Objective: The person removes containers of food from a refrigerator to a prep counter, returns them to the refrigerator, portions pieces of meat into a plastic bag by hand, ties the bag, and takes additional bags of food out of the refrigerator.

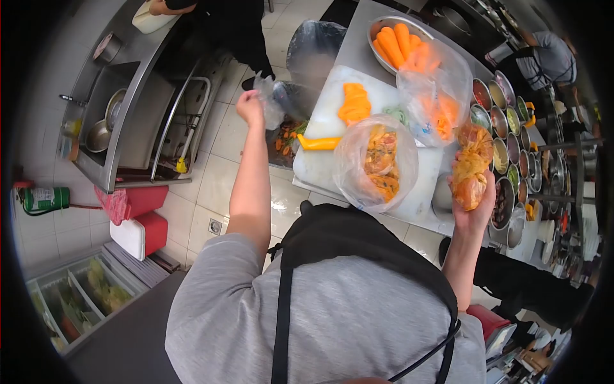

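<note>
My left hand [251, 105] is closed on a crumpled clear plastic bag [270, 102], held out left of the white cutting board [326, 173]. On the right, my right hand [474, 203] holds a long piece of orange-coated meat [472, 168] up past the board's right edge. An open plastic bag with more of the coated meat [382, 160] stands on the board. Behind it lie orange slices [355, 104], and a yellow-handled tool [318, 143] is at the left edge. Another clear bag with orange pieces [438, 115] rests at the board's back right.
A metal bowl of carrots [396, 45] stands behind the board. Several small bowls [505, 128] line the right side. A bin with a dark liner [313, 48] and scraps [288, 137] are at the left. A sink [105, 105] is far left; other people [553, 57] stand nearby.
</note>
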Motion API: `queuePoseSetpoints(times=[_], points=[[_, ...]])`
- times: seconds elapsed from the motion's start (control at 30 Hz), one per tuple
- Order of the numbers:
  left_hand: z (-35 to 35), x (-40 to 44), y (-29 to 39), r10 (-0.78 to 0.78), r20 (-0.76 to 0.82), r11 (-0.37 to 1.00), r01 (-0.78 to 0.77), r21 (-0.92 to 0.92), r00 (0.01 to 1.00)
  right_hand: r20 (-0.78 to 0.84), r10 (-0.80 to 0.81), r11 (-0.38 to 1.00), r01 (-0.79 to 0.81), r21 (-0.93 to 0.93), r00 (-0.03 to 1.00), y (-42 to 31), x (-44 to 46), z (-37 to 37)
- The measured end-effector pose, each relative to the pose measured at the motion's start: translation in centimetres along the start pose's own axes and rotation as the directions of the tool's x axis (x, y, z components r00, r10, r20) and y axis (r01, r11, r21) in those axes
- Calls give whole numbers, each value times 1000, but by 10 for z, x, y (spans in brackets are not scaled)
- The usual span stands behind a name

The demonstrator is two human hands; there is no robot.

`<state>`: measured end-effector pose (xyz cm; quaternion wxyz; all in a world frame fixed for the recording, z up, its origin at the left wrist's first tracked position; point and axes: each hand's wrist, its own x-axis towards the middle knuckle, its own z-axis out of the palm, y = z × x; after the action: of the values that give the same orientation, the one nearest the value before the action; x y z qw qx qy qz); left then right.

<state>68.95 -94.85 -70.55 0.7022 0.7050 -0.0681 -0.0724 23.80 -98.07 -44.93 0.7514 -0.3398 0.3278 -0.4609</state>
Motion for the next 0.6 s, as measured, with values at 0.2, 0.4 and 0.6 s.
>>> queuePoseSetpoints(times=[0.2,0.4,0.6], points=[[120,16,47,125,261,950,-39,-309,957,-8,-28,999,28,-47,1000,7,-6,25],[147,46,28,-197,690,959,-8,282,697,-64,-86,986,75,-147,994,9,-21,26],[91,15,130,-41,759,944,-225,243,650,94,-119,993,118,16,988,-1,-23,-7]])
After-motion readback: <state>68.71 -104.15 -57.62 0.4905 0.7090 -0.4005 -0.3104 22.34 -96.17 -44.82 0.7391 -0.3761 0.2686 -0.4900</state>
